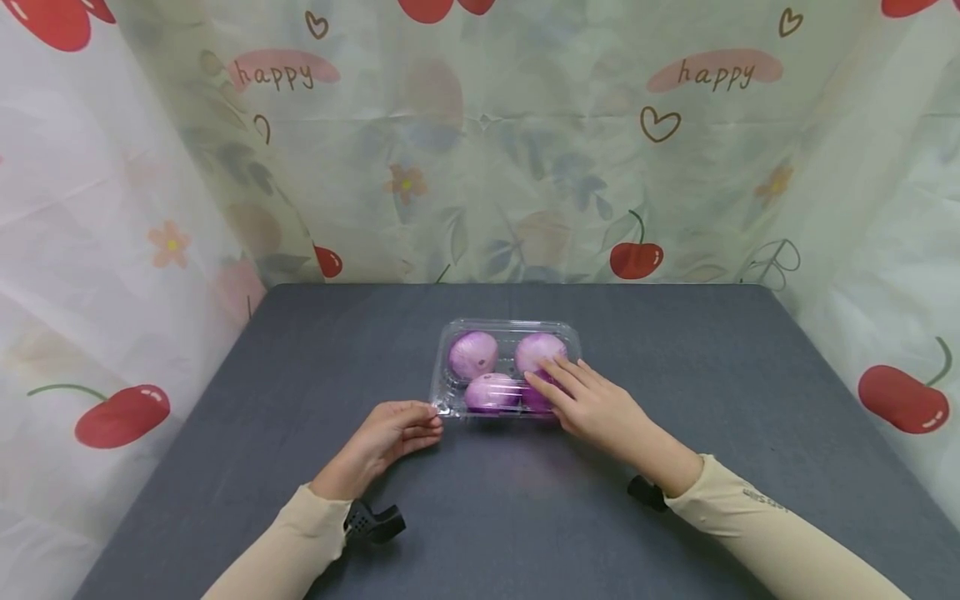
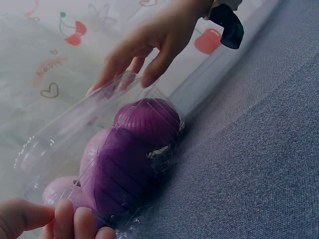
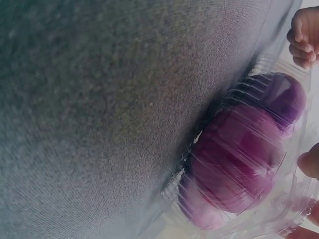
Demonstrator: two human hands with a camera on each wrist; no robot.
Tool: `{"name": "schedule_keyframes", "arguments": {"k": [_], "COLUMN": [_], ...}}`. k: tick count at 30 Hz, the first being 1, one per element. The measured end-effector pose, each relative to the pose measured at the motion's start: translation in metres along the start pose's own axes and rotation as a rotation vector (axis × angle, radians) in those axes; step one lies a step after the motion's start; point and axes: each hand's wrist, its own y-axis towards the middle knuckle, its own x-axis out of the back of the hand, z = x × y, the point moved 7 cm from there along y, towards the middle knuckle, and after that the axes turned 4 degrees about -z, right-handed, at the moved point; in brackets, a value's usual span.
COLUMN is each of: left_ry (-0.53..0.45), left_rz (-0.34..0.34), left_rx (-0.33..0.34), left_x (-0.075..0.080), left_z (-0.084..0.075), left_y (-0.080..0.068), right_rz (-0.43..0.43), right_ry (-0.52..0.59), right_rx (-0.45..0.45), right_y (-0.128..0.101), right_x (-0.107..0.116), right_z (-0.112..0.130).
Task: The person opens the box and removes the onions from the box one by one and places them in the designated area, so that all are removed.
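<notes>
A clear plastic box (image 1: 438,371) with a lid sits on the table and holds several purple onions (image 1: 473,354). At its front left corner my left hand (image 1: 386,437) pinches the edge between thumb and fingers. My right hand (image 1: 603,412) rests on the right part of the lid with its fingers spread and fairly straight, covering part of the onions there. Through the box wall, the left wrist view shows a ribbed purple onion (image 2: 149,122) below the right fingertips. In the right wrist view a large onion (image 3: 239,159) lies close behind the front wall.
The dark grey table (image 1: 360,333) reaches back to a printed curtain (image 1: 480,200) with cherries and hearts. Curtains also hang along both sides. Each wrist wears a black camera mount, such as the left one (image 1: 378,523).
</notes>
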Motion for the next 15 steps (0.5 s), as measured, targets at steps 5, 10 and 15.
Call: {"name": "schedule_keyframes", "arguments": {"k": [5, 10, 15], "left_ry": [0.007, 0.028, 0.044], "left_rz": [-0.024, -0.057, -0.073], "left_rx": [0.010, 0.021, 0.015], "left_x": [0.0015, 0.0037, 0.0036], "left_z": [0.0007, 0.0022, 0.0015], "left_y": [0.0006, 0.0022, 0.0019], "right_rz": [-0.014, -0.071, -0.107], "right_ry": [0.005, 0.003, 0.000], "right_rx": [0.020, 0.034, 0.037], "right_y": [0.0005, 0.0018, 0.0039], "right_x": [0.0002, -0.0001, -0.0010], "right_z": [-0.0009, -0.0024, -0.0050]}}
